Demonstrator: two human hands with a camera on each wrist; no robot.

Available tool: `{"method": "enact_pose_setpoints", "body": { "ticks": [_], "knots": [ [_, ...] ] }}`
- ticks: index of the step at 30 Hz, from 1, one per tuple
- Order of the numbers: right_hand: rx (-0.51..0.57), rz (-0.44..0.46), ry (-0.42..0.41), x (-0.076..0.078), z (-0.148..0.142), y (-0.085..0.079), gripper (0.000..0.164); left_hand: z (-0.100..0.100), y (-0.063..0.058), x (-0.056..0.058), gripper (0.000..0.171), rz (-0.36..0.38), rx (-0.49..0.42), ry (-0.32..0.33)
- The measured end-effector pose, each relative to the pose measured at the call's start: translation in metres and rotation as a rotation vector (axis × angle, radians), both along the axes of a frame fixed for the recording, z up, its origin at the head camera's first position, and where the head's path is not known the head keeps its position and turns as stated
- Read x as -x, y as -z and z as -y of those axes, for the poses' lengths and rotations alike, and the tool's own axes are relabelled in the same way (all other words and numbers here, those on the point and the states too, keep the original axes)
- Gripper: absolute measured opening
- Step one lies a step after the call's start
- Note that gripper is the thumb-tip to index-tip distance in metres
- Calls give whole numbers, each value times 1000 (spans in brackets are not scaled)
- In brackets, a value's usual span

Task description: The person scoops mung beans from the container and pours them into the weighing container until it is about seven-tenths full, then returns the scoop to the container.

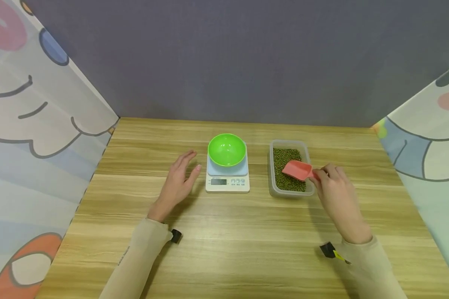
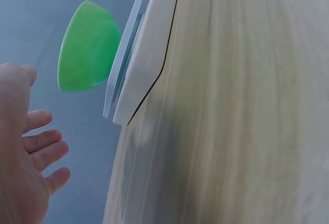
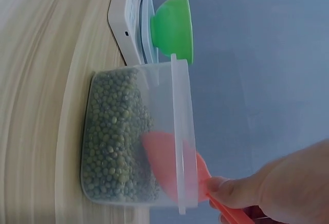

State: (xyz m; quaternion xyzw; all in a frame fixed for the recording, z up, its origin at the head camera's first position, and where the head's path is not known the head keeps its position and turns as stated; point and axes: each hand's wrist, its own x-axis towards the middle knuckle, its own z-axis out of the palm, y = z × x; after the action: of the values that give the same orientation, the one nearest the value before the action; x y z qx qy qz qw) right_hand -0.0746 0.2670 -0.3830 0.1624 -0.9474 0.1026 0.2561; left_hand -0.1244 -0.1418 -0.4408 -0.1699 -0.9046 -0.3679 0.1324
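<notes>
A red scoop (image 1: 298, 170) is held by its handle in my right hand (image 1: 336, 193). Its blade dips inside a clear plastic container (image 3: 180, 106) of green mung beans (image 3: 115, 136), with the tip at the beans' surface. To the left, a bright green bowl (image 1: 227, 150) sits on the platform of a white kitchen scale (image 1: 228, 185); the bowl's inside shows no beans. My left hand (image 1: 177, 182) hovers left of the scale, fingers relaxed and apart from the bowl, as the left wrist view (image 2: 25, 152) also shows.
Everything stands on a wood-grain table (image 1: 224, 245). A dark grey panel (image 1: 232, 62) rises behind its far edge. Cartoon-printed cloth (image 1: 30, 174) hangs along both sides. Small black straps or mounts (image 1: 176, 236) show at both wrists.
</notes>
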Motion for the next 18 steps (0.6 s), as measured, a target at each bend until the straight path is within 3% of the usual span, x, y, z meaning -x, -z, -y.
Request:
{"method": "enact_pose_setpoints", "body": {
  "ticks": [18],
  "knots": [
    [26, 78, -13, 14, 15, 14, 24, -3, 0, -1, 54, 4, -2, 3]
  ]
}}
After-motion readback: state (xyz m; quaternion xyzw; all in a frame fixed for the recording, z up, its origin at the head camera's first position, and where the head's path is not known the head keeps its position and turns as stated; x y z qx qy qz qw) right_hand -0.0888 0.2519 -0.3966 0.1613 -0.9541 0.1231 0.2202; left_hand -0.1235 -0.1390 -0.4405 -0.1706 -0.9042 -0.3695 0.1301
